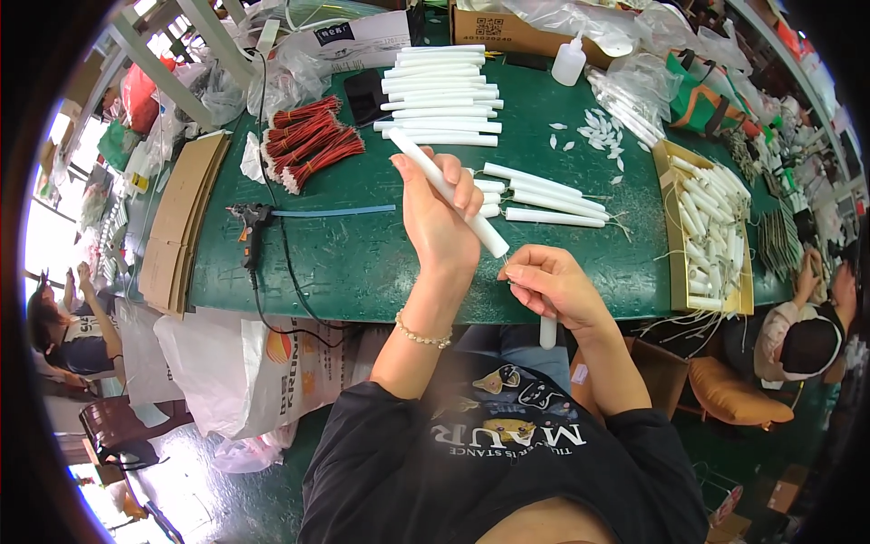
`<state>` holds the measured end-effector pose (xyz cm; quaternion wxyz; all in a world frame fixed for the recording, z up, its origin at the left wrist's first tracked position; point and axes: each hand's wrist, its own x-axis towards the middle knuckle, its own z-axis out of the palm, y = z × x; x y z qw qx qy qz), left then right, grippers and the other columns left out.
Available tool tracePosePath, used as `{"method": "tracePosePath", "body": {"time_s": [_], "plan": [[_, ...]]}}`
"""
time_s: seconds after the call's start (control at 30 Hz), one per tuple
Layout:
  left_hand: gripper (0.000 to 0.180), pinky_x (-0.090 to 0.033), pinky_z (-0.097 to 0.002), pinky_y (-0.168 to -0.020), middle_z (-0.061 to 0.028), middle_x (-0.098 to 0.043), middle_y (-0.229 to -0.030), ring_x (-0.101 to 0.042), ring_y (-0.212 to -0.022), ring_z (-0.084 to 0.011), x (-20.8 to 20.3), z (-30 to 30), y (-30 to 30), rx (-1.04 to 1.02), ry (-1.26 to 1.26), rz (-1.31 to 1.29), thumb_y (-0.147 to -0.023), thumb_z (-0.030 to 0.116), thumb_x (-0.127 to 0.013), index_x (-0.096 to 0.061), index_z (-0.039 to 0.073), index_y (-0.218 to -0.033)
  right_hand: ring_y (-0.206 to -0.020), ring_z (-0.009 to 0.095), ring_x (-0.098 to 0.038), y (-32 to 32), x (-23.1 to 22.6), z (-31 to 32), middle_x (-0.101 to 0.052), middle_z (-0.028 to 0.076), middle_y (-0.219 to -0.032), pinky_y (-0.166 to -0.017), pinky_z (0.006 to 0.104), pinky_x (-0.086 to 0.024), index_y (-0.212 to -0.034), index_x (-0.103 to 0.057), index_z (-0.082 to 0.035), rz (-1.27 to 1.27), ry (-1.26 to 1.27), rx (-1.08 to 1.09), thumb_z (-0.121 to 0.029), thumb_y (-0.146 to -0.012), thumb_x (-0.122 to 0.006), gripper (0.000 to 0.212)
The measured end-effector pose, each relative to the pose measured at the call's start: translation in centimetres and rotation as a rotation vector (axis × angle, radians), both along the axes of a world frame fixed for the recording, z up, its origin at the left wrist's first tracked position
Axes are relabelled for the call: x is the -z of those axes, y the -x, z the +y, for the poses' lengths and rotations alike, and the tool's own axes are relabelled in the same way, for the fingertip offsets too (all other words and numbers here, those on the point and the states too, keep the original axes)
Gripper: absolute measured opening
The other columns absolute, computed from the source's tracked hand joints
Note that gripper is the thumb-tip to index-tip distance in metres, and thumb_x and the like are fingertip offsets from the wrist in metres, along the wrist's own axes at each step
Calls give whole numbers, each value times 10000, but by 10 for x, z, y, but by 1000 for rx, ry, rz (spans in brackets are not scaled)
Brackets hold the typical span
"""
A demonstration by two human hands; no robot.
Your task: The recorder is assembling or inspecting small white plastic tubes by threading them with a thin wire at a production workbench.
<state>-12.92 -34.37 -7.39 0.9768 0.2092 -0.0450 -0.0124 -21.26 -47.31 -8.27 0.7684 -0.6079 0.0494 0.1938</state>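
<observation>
My left hand [435, 222] is closed around a long white candle-shaped tube [433, 176], which slants from upper left to lower right. Thin wires come out of its lower end. There the fingertips of my right hand [551, 283] are pinched together at the wires. A short white rounded piece [547, 333] sticks out below the right hand; how it is held is hidden. Beyond my hands, several white tubes with wire ends [555, 216] lie on the green table [353, 263]. Farther back is a row of white tubes [442, 95].
At left lie bundles of red wires [313, 145], a black glue gun [252, 231] with a blue stick, and cardboard sheets [181, 222]. To the right are small white flame-shaped pieces [600, 134], a squeeze bottle [569, 62] and a box [671, 227] of short white pieces. Two people sit at the sides.
</observation>
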Motion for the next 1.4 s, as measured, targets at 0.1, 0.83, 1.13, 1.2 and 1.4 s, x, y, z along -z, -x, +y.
{"method": "tracePosePath", "body": {"time_s": [0.1, 0.83, 1.13, 1.2, 1.4], "plan": [[310, -286, -204, -453, 10, -369, -671, -307, -526, -75, -4, -5, -1, -14, -23, 46, -943, 377, -299, -412, 89, -917, -390, 14, -384, 0, 0, -1, -493, -7, -559, -341, 144, -236, -818, -575, -4, 10, -11, -1, -169, -825, -561, 166], [226, -347, -239, -425, -50, -495, -768, -402, -484, -98, 4, -2, -8, -194, -101, -66, -928, 236, -374, -352, 117, -1119, -464, 14, -364, 5, 0, 7, -486, 7, -671, -382, 138, -255, -1131, -434, -1, -164, -5, 74, -86, -835, -544, 327], [99, -357, -225, -479, -34, -479, -826, -427, -593, -109, 6, 11, -22, -322, -34, 26, -913, 182, -426, -412, 87, -937, -545, 23, -394, 11, -4, 11, -488, 8, -717, -453, 144, -305, -1234, -381, -4, -291, 57, 94, -49, -825, -498, 427], [95, -359, -224, -482, -31, -480, -812, -431, -602, -108, 7, 13, -23, -330, -24, 8, -908, 177, -438, -421, 89, -941, -583, 32, -413, 11, -2, 12, -494, 9, -723, -491, 153, -324, -1236, -380, -7, -316, 60, 97, -52, -824, -501, 432], [105, -360, -226, -490, -26, -482, -760, -434, -604, -105, 7, 16, -25, -318, -22, -2, -909, 185, -440, -431, 92, -956, -667, 60, -457, 9, 1, 13, -515, 20, -740, -590, 191, -361, -1237, -382, -15, -394, 140, 107, -64, -821, -509, 438]]}}
